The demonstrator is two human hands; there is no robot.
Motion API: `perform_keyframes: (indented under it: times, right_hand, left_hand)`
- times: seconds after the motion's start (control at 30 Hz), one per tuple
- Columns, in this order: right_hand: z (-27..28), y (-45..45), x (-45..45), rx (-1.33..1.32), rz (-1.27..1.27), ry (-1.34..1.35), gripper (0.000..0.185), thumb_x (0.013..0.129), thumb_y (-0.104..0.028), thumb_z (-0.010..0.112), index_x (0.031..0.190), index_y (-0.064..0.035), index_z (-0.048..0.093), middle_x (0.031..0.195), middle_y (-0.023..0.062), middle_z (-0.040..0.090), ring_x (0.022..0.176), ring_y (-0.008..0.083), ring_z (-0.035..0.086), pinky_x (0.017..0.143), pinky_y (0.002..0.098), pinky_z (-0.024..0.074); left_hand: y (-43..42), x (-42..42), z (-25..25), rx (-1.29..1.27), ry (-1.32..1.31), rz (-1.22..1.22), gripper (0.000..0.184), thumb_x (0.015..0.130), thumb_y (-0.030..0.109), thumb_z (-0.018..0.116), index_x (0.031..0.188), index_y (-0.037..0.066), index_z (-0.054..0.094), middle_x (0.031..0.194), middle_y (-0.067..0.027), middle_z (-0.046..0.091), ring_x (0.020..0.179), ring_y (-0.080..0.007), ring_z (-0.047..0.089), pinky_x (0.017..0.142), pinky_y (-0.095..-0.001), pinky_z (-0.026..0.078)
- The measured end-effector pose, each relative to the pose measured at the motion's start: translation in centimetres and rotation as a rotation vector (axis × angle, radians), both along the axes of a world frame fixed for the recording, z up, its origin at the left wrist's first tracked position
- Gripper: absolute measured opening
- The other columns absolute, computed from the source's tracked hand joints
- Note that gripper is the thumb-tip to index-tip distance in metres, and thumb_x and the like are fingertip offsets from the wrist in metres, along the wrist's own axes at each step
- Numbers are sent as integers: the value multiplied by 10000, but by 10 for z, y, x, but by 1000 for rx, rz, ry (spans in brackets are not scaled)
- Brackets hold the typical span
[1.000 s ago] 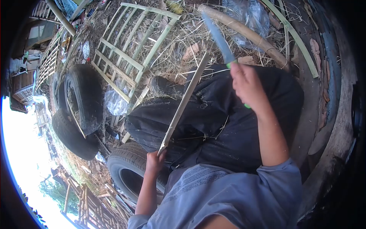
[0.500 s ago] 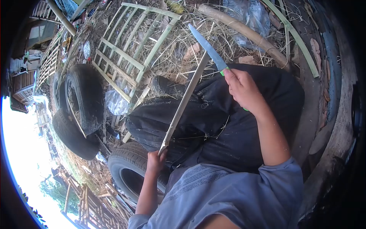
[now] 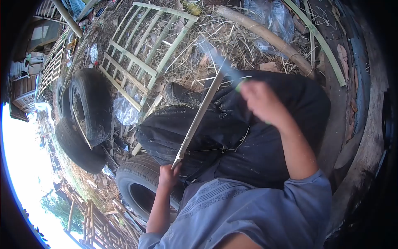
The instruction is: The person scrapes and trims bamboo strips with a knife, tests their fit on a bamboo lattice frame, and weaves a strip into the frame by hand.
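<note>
My left hand [image 3: 168, 176] is closed round the lower end of a long bamboo strip [image 3: 195, 124], which slants up and to the right across my dark trousers. In my right hand [image 3: 261, 101] is a knife [image 3: 226, 66] with a green handle, mostly covered by my fingers. Its blade is smeared by motion and crosses the strip's upper end; whether they touch, I cannot tell. Beyond my legs lies a bamboo lattice [image 3: 153, 50] of crossed slats, on ground strewn with thin shavings [image 3: 219, 31].
Old tyres [image 3: 93, 108] lie to the left, with another tyre [image 3: 139, 182] beside my left arm. A bamboo pole [image 3: 265, 33], clear plastic [image 3: 275, 20] and a green bamboo strip [image 3: 319, 39] are at the upper right. A weathered log [image 3: 369, 124] runs along the right.
My right hand has shifted slightly left and down with the knife, whose blade is now blurred. My left hand and the bamboo strip have stayed nearly still.
</note>
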State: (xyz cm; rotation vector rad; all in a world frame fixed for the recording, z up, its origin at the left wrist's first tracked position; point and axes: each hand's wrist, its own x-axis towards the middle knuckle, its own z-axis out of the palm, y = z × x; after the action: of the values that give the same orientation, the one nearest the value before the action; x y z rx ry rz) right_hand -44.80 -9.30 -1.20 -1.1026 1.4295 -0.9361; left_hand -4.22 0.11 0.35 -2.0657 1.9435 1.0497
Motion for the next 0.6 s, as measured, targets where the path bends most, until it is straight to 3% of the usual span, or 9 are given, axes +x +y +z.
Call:
perform_keyframes:
  times: [0.07,0.13,0.2,0.27,0.33,0.4,0.47,0.6]
  right_hand:
    - [1,7,16,22,173,137,433,990,-320,493,737,21,575,540,114,520,501,164,485,540,403,422]
    - [-1,4,13,23,137,79,443,995,-332,484,735,19,551,518,94,476,489,151,455,518,382,407]
    - [11,-4,-2,111,-145,-123,450,1004,-333,467,735,23,521,515,88,430,481,147,430,503,366,389]
    - [15,-4,-8,127,-190,-160,453,1012,-332,453,735,24,496,518,82,396,481,139,409,494,354,372]
    - [0,-1,-9,85,-165,-176,355,1021,-346,436,766,-100,438,553,-79,335,421,-1,287,347,205,228]
    - [6,-1,-10,113,-159,-152,353,1022,-344,430,766,-101,440,561,-76,331,423,-6,278,349,203,224]
    - [7,-5,-12,74,-177,-21,451,1013,-340,445,765,27,536,523,90,438,483,177,435,502,371,377]
    - [8,-5,-12,129,-218,-31,454,1004,-348,457,768,27,556,538,109,493,490,193,472,515,381,401]
  left_hand:
    - [-2,-3,3,24,-18,10,338,854,238,667,708,-64,626,594,-244,570,568,-383,621,543,-418,466]
    - [-2,-2,1,48,-39,25,331,854,233,668,711,-62,629,593,-240,572,564,-376,623,542,-415,467]
    - [3,5,-4,5,-15,-5,319,856,222,669,711,-60,630,584,-230,571,547,-352,628,535,-406,465]
    - [4,4,-2,5,-7,9,316,857,218,669,709,-58,630,578,-223,572,541,-342,629,532,-402,464]
    - [1,1,-2,5,10,11,312,858,215,669,707,-55,629,573,-217,572,534,-331,630,528,-398,464]
    - [1,1,-1,35,-4,22,307,861,213,668,705,-49,632,568,-209,574,531,-328,629,523,-394,463]
    - [1,0,-1,29,-5,19,306,862,215,668,706,-46,635,568,-207,577,531,-326,630,525,-393,465]
    - [1,-4,3,-9,22,13,305,864,217,666,709,-44,639,571,-205,581,536,-323,635,528,-393,469]
